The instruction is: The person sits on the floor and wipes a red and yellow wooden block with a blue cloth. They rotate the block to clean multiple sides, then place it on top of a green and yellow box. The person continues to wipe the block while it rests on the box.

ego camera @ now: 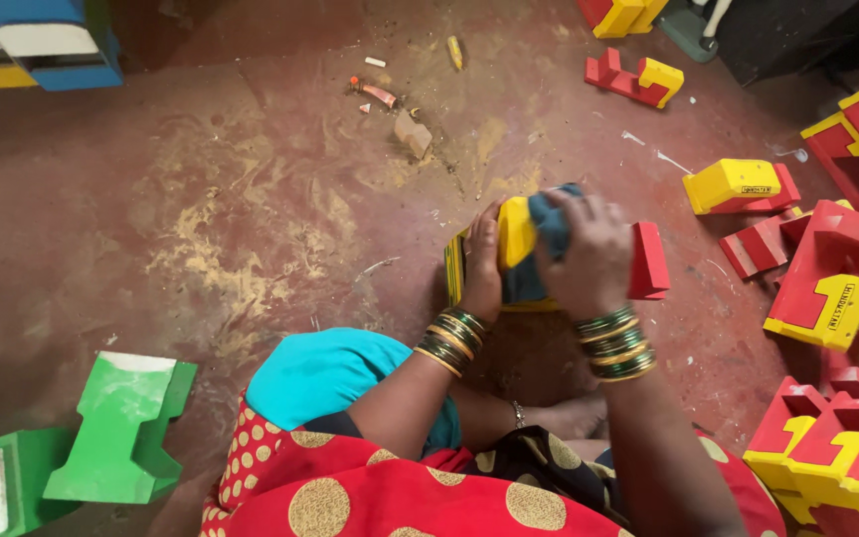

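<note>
A person sits on a worn red floor streaked with yellow dust, seen from above. Both forearms reach forward from the near edge, each wrist stacked with green and gold bangles.

The left hand is curled around the left side of a yellow and red block that stands on its edge on the floor, just in front of the knees; its fingers wrap the block's edge and grip it firmly. The right hand lies over the top of the block, palm down, fingers bent, pressing a dark blue cloth against the yellow face. The cloth is clenched under the fingers and drapes down the block's near side. The red end of the block juts out to the right of the right hand.

To the right lies a heap of similar red and yellow blocks, tumbled at many angles, near the block in hand but apart from it. At the near left lie two green blocks. Far off, by the top edge, small bits of debris are scattered on the floor. A turquoise sleeve covers the left shoulder above a red garment with gold spots.
</note>
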`<state>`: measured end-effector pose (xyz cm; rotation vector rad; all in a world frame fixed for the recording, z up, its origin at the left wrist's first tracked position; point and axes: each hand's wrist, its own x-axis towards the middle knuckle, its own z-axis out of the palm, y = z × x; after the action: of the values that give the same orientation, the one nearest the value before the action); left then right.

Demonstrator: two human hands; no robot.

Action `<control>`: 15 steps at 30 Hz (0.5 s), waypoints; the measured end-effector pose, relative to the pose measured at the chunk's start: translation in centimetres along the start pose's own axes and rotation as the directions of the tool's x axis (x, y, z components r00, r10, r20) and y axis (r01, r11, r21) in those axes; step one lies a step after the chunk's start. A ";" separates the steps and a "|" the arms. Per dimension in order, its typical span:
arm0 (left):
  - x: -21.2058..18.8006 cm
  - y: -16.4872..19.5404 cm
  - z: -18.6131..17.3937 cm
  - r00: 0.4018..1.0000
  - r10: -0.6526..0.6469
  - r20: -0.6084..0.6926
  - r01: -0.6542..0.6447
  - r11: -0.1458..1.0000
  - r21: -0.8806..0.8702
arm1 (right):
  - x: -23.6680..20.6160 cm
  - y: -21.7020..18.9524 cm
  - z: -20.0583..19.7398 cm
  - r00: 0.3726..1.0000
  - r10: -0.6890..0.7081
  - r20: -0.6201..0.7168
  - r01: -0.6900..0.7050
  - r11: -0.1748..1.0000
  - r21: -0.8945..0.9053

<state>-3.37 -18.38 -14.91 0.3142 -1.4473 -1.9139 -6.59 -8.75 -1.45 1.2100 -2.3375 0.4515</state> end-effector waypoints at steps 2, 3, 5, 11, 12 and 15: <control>0.2 0.1 -0.1 0.999 -0.032 0.029 0.036 0.986 -0.164 | -0.5 -1.7 0.6 0.999 -0.051 0.012 0.051 0.998 0.032; 0.2 0.1 -0.1 0.999 -0.030 0.046 0.039 0.971 -0.234 | -0.7 -1.9 0.5 0.997 -0.073 -0.014 0.074 0.996 0.044; 0.2 0.2 -0.2 0.998 -0.038 0.054 0.052 0.957 -0.285 | -1.3 -2.1 0.6 0.991 -0.117 -0.066 0.122 0.990 0.071; 0.1 0.4 -0.1 1.000 0.003 0.011 -0.003 1.000 0.029 | -2.7 2.6 -0.5 0.993 0.059 -0.100 -0.061 0.998 -0.015; 0.0 0.3 0.0 1.000 -0.007 0.005 0.007 0.999 0.051 | -2.7 3.4 -0.5 0.990 0.088 -0.106 -0.092 0.995 -0.030; -0.1 0.3 0.0 1.000 -0.017 0.014 0.015 0.994 0.109 | -3.2 4.6 -0.2 0.981 0.154 -0.115 -0.163 0.984 -0.072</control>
<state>-3.21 -18.33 -14.68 0.3645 -1.5668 -1.8567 -8.77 -3.97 -3.34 0.9419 -2.3439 0.4595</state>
